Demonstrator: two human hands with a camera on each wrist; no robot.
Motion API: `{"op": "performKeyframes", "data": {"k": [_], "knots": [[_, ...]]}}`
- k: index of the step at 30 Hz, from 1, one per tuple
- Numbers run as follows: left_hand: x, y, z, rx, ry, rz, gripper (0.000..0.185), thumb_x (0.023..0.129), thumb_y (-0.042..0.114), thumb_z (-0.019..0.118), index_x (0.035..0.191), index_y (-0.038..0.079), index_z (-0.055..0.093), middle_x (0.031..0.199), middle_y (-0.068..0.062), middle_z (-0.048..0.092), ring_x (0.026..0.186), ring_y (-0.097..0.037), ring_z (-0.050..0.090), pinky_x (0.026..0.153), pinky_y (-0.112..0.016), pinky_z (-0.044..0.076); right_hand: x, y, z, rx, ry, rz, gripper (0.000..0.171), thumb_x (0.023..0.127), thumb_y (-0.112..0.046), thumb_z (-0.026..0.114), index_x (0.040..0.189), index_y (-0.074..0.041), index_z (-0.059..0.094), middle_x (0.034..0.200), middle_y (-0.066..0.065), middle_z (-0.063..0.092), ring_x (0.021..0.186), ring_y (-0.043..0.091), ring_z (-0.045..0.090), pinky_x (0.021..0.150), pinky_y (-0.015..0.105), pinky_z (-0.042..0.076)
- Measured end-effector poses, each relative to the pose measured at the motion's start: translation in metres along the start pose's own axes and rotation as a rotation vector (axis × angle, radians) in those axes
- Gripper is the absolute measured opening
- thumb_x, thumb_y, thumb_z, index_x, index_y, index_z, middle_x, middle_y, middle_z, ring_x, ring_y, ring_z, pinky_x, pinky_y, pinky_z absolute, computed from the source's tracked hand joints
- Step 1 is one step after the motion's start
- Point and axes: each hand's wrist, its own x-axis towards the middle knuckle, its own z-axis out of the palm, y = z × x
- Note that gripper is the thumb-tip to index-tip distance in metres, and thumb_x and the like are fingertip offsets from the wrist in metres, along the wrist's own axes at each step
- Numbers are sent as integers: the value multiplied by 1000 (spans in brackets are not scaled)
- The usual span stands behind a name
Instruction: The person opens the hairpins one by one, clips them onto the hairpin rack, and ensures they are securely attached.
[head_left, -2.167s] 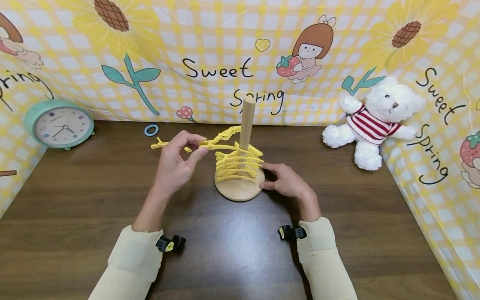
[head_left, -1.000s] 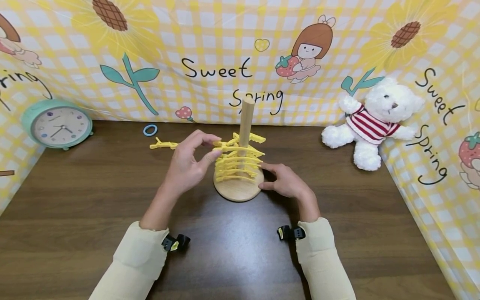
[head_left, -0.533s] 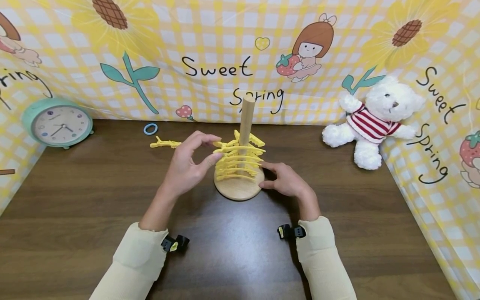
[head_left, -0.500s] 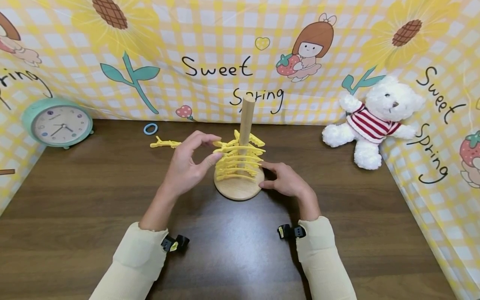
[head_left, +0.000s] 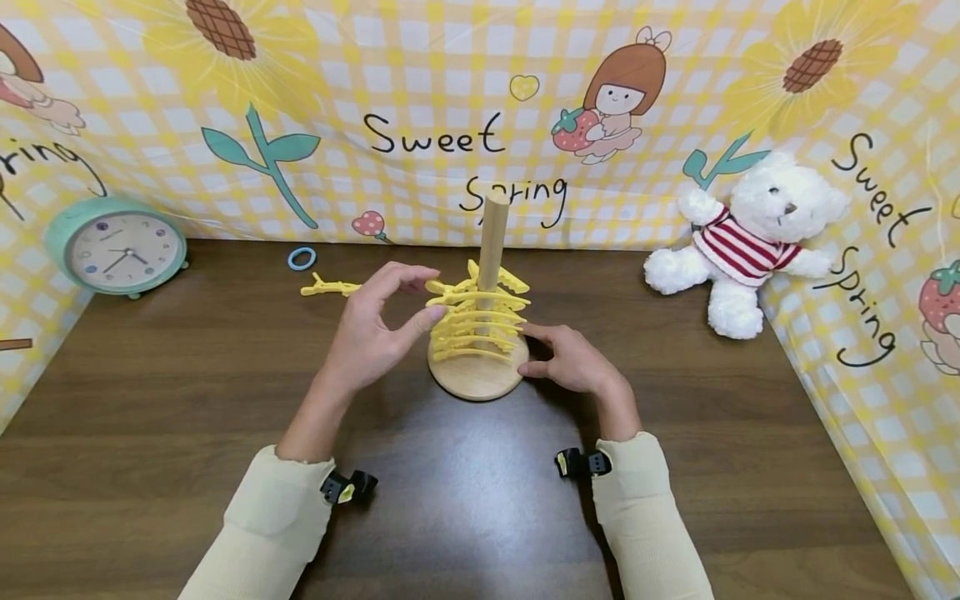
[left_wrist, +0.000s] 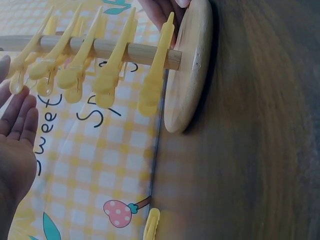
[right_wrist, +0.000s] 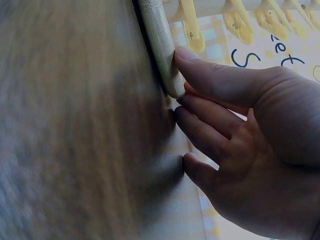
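Note:
A wooden stand (head_left: 476,379) with an upright dowel (head_left: 492,237) stands mid-table, and several yellow clips (head_left: 477,321) are stacked on the dowel. My left hand (head_left: 416,293) hovers at the stack's left side with thumb and fingers spread around the top clips' ends. The left wrist view shows this left hand (left_wrist: 15,140) with straight fingers, holding nothing, beside the clips (left_wrist: 110,75). My right hand (head_left: 543,350) rests against the stand's right rim. In the right wrist view its fingers (right_wrist: 215,82) press the base edge (right_wrist: 160,45) and the table.
One loose yellow clip (head_left: 330,288) lies behind my left hand, with a small blue ring (head_left: 302,259) past it. A mint alarm clock (head_left: 116,247) stands far left. A white teddy bear (head_left: 750,242) leans on the printed backdrop at the right.
My left hand carried a yellow clip rightward to the dowel, set it on top of the stack and let go. My right hand stayed on the base.

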Motion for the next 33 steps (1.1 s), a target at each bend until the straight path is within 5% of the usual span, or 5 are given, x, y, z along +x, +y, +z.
{"op": "performKeyframes", "data": {"k": [14, 27, 33], "knots": [[-6, -6, -14, -12, 15, -38, 37, 76, -7, 71, 111, -5, 60, 105, -20, 63, 100, -31, 56, 85, -18, 40, 1, 2, 1, 2, -7, 15, 64, 83, -27, 71, 141, -17, 43, 143, 6, 45, 134, 22, 39, 108, 43, 35], [-12, -23, -29, 11, 101, -114, 34, 80, -4, 68, 112, -7, 59, 110, -21, 62, 102, -22, 56, 88, -28, 44, 0, 1, 1, 3, -2, 11, 63, 83, -26, 71, 140, -16, 44, 142, 7, 46, 133, 23, 40, 109, 43, 34], [-14, -28, -39, 34, 146, -160, 34, 82, 1, 67, 115, -5, 58, 112, -20, 62, 100, -10, 56, 87, -22, 43, 1, 1, 1, -3, -3, 12, 63, 83, -27, 71, 140, -16, 44, 142, 7, 46, 133, 23, 40, 109, 43, 34]]}}
